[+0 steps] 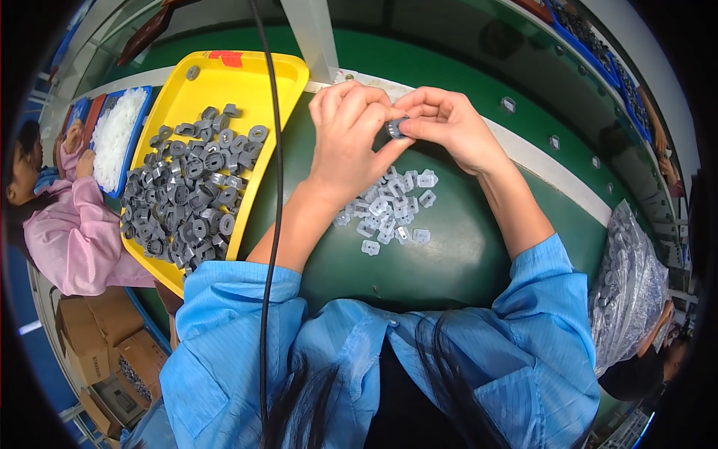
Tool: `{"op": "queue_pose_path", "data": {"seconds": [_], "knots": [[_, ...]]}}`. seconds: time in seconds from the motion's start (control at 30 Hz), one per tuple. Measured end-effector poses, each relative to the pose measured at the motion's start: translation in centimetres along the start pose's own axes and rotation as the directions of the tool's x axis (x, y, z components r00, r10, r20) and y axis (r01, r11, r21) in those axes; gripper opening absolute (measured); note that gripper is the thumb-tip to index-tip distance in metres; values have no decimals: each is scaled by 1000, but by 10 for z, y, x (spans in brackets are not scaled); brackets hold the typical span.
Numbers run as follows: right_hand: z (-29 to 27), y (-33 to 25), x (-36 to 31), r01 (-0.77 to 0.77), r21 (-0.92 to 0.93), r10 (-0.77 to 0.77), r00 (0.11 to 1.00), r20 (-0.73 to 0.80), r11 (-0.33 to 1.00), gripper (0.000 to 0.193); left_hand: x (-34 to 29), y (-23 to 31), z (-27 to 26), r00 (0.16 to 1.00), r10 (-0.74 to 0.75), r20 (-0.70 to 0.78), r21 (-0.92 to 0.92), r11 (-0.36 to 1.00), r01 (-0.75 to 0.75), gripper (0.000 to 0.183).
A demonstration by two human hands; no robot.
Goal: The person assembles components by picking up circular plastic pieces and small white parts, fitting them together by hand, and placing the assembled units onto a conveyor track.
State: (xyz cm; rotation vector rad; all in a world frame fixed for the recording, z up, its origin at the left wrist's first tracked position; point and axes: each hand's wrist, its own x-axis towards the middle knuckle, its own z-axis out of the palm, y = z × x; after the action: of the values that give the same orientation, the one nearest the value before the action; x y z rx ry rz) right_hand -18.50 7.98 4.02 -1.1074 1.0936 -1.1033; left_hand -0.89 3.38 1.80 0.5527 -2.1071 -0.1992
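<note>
A small dark grey plastic part (394,130) is pinched between my two hands, above the far side of the green table. My left hand (345,120) grips it from the left with closed fingers. From the other side, my right hand (450,129) presses its thumb against the part, its fingers curled behind. Part of the piece is hidden by the fingertips. Just below the hands lies a loose pile of small translucent pale plastic pieces (385,208). To the left, a yellow tray (262,71) holds a heap of similar grey plastic parts (191,187).
A black cable (275,187) hangs down across the tray side. Beyond the pale ledge, a green conveyor belt (464,67) carries several small pieces. A clear plastic bag of parts (628,292) stands at the right. At left sit a person in pink (78,232), a blue bin (120,142) and cardboard boxes (97,329).
</note>
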Motion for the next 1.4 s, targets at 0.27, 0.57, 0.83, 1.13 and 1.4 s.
{"op": "queue_pose_path", "data": {"seconds": [0.27,0.57,0.83,1.13,1.4], "knots": [[12,-11,-4,48,-236,-75,992,-106,971,17,0,12,0,999,-10,-49,80,997,14,38],[-46,4,14,-77,176,102,985,-140,981,16,14,5,-47,933,-177,315,259,961,95,46],[-112,30,14,-154,-796,-475,730,-491,585,28,0,-126,-150,754,-494,433,419,851,318,50],[-11,-21,-56,34,-720,130,977,172,693,56,-10,-136,-121,767,-479,428,564,804,188,26],[5,8,-16,168,-664,-175,983,57,729,42,-3,-126,-127,784,-506,360,748,659,82,43]]}}
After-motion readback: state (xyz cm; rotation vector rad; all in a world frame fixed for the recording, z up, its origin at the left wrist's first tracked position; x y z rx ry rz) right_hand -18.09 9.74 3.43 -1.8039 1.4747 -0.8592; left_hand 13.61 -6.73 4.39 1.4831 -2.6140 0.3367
